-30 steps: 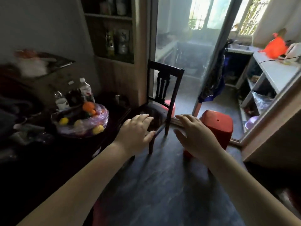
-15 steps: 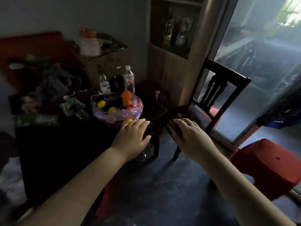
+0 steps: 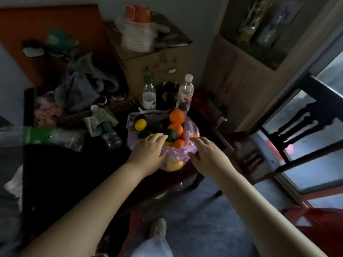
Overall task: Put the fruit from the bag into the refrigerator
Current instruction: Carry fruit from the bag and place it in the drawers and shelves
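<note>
thin bag (image 3: 192, 127) of fruit (image 3: 177, 116) between left hand (image 3: 148, 147) and right hand (image 3: 206, 154); both flat-fingered, holding nothing. probably heavy, floppy, tear-prone: gather rim beyond fingertips, support underneath.

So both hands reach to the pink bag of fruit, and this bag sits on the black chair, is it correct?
Not quite. The left hand and right hand reach to the pink bag, but the head view shows it on the dark table, not the black chair.
</note>
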`<state>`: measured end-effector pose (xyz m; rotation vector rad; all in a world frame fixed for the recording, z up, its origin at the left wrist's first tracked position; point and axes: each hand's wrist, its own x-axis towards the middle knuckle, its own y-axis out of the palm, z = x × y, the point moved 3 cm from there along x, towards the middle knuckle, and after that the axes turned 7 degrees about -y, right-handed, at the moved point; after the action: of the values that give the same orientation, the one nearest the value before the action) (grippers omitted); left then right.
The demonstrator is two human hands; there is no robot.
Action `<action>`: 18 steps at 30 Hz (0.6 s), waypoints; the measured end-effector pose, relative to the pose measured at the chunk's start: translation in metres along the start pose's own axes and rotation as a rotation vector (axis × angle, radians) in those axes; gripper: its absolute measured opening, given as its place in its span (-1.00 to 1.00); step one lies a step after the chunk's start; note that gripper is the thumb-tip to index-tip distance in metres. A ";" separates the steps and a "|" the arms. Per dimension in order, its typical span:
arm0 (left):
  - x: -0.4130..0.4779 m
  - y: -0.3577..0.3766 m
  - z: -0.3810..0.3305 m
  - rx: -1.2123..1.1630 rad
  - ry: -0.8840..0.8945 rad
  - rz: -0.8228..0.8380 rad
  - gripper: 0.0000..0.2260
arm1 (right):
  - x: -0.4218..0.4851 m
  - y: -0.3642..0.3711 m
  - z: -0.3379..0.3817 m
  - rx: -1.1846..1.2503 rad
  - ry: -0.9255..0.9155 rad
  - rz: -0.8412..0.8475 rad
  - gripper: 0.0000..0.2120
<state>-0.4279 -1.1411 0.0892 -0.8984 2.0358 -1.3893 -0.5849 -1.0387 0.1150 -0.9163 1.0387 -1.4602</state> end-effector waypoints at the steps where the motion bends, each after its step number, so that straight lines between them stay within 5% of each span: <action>1: 0.014 0.004 0.007 -0.006 -0.001 0.016 -0.52 | 0.014 0.005 -0.002 0.015 0.010 0.005 -0.50; 18: 0.124 0.089 0.036 -0.046 -0.025 0.249 -0.42 | 0.107 0.088 -0.063 0.146 0.117 0.192 -0.51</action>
<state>-0.5034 -1.2344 -0.0121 -0.6512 2.0864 -1.1952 -0.6300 -1.1410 0.0124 -0.6159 1.0601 -1.4200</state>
